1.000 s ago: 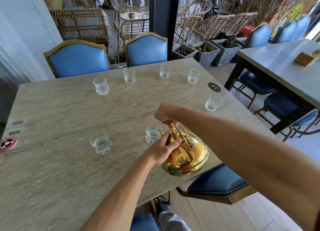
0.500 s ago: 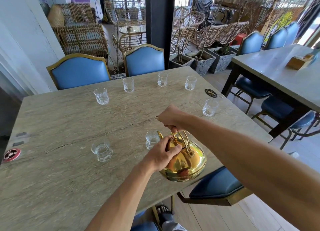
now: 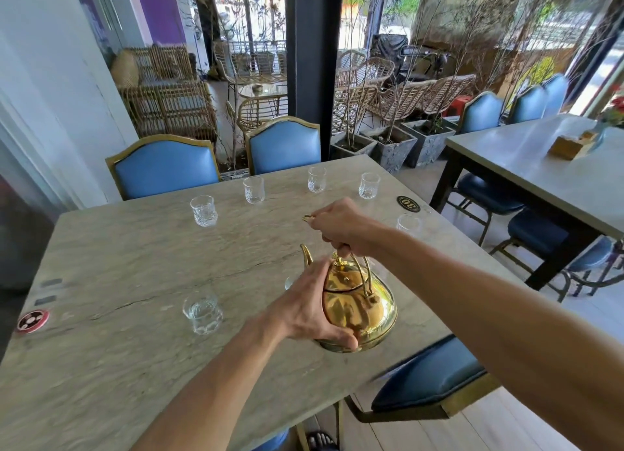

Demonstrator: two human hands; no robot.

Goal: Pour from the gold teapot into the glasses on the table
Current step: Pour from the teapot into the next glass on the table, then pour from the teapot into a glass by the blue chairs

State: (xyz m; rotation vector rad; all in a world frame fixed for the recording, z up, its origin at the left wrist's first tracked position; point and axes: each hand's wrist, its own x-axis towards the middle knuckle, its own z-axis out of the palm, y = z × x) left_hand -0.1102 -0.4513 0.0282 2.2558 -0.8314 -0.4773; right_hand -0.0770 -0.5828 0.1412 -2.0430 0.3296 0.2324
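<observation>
The gold teapot [image 3: 361, 310] hangs over the near right part of the stone table [image 3: 135, 275], held roughly upright. My right hand [image 3: 341, 229] grips its wire handle from above. My left hand [image 3: 312, 310] cups the pot's left side, thumb under the base. A filled glass [image 3: 202, 312] stands to the left of the pot. Another glass [image 3: 289, 282] is mostly hidden behind my left hand. Several more glasses stand along the far edge, among them one at the left [image 3: 203, 210] and one at the right [image 3: 369, 185]. One more glass [image 3: 408, 223] shows behind my right forearm.
Two blue chairs [image 3: 165, 166] stand at the table's far side, and a blue seat [image 3: 429, 379] is tucked at the near right. A black round tag [image 3: 408, 204] and a red round tag [image 3: 32, 320] lie on the table. A second table [image 3: 540, 166] stands to the right.
The teapot has tipped back from its forward tilt to nearly upright and lifted. My left hand slid from the lid area down onto the pot's side. The view has tilted up.
</observation>
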